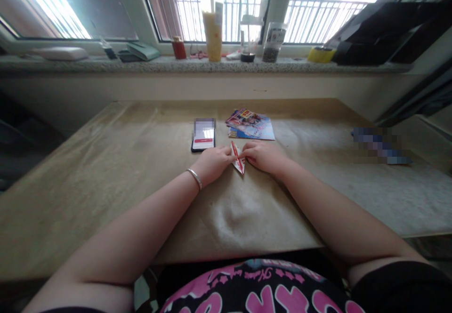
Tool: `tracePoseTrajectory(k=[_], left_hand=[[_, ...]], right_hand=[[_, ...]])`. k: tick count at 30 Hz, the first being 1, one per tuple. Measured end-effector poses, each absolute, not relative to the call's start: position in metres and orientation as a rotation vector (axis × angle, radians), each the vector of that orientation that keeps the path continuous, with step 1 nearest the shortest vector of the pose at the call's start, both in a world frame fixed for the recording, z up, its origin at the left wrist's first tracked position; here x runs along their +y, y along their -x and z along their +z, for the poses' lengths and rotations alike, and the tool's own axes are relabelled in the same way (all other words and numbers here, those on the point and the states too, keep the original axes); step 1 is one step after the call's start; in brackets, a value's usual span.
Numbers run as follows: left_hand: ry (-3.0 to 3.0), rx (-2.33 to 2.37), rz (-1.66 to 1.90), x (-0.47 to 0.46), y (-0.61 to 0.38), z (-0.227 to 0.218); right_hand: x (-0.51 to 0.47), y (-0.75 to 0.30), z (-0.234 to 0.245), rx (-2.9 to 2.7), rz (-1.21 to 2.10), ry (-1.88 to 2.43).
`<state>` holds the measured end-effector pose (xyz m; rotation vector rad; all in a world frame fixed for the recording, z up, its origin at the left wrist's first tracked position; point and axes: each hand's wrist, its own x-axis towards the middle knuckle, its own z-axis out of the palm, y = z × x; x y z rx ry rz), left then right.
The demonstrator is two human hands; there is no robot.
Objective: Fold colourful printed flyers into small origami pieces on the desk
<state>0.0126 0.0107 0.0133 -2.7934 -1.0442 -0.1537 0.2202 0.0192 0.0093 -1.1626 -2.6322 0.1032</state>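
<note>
A small folded piece of white paper with red stripes (238, 159) lies on the brown table (106, 172), between both hands. My left hand (213, 162), with a silver bracelet on the wrist, has its fingers curled and pinches the paper's left side. My right hand (264, 156) is closed too and presses on the paper's right edge. Both forearms rest on the table top.
A phone (204, 135) with a lit screen lies just beyond my left hand. A stack of colourful printed sheets (251, 124) lies past my right hand. A blurred object (381, 144) sits at the right. The windowsill (88, 64) holds bottles, jars and a tape roll.
</note>
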Motion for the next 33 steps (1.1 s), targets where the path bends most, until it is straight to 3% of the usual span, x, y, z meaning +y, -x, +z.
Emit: tracePoseTrajectory(k=[33], left_hand=[[2.810, -1.175, -0.049, 0.008, 0.000, 0.024]], right_hand=[[0.014, -0.226, 0.014, -2.665, -0.004, 1.213]])
